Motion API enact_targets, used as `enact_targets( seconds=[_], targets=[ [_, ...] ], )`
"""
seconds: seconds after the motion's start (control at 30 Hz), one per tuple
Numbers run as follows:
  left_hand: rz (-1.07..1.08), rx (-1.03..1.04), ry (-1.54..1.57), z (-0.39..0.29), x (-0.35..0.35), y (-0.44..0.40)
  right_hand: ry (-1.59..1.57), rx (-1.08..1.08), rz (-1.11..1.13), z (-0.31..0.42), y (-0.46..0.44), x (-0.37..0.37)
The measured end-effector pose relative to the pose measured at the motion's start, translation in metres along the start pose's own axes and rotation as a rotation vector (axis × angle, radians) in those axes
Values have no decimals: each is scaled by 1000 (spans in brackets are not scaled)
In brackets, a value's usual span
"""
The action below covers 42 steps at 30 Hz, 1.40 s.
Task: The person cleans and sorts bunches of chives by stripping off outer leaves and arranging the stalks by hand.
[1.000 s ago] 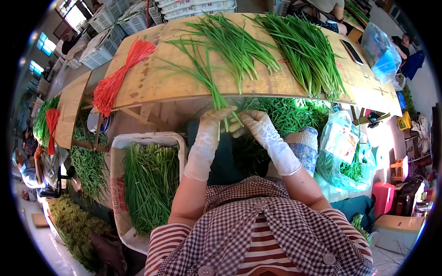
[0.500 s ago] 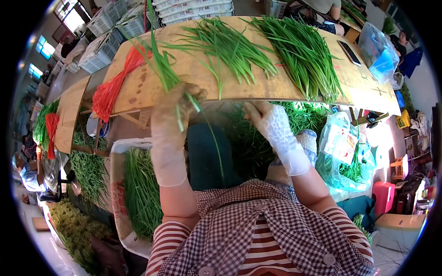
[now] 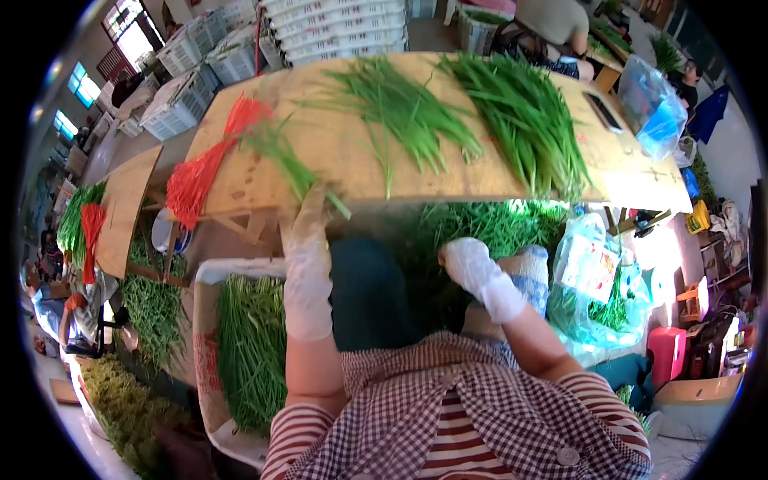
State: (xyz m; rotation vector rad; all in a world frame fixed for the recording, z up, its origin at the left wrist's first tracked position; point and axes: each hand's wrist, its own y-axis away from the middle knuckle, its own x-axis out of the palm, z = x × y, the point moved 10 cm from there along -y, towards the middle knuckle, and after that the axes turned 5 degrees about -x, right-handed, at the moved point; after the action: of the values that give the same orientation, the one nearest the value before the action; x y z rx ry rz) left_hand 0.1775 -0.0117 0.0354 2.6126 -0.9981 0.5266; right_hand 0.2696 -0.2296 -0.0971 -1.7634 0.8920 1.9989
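My left hand (image 3: 310,228), in a pale glove with a long white cuff, is closed round a small bunch of garlic chives (image 3: 282,158) at the table's near edge. The leaves point away from me across the board, blurred. My gloved right hand (image 3: 468,260) is held above my lap with curled fingers; whether anything is in them is hidden. Beyond, a loose spread of chives (image 3: 412,116) and a thicker pile (image 3: 524,120) lie on the wooden table (image 3: 320,88). Left of the held bunch is a bundle of red strips (image 3: 200,172).
A white crate (image 3: 206,320) of chives stands at my left. Green trimmings (image 3: 488,228) lie under the table, beside a plastic bag (image 3: 588,280). A phone (image 3: 602,112) is at the table's right. Stacked white crates (image 3: 336,24) and a co-worker (image 3: 552,24) are beyond.
My left hand has lowered towards the table's edge, laying the chives lower over the board. The long stray leaf no longer hangs over my lap. My right hand has drawn down, away from the table.
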Motion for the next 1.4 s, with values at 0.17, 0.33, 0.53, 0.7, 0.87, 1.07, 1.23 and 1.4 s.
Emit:
enact_targets(
  seconds=[0.17,0.33,0.53,0.7,0.87,1.07,1.23,1.4],
  targets=[
    [223,-209,101,32,35,-13,-186,117,-908,20,23,-169],
    [225,-376,118,67,42,-7,79,221,-786,33,-49,-155],
    [91,-372,-82,93,21,-7,255,251,-771,43,-40,-148],
    [108,-248,-16,106,25,-14,288,264,-837,45,-31,-155],
    [149,-334,35,87,25,2,-202,198,-748,22,-13,-159],
    [220,-338,-49,97,37,15,-806,31,-842,22,26,-110],
    [225,-350,-62,95,37,16,-1652,100,-460,-2,22,-69],
    [225,-321,-118,94,45,27,-1439,95,-439,3,13,-62]
  ],
)
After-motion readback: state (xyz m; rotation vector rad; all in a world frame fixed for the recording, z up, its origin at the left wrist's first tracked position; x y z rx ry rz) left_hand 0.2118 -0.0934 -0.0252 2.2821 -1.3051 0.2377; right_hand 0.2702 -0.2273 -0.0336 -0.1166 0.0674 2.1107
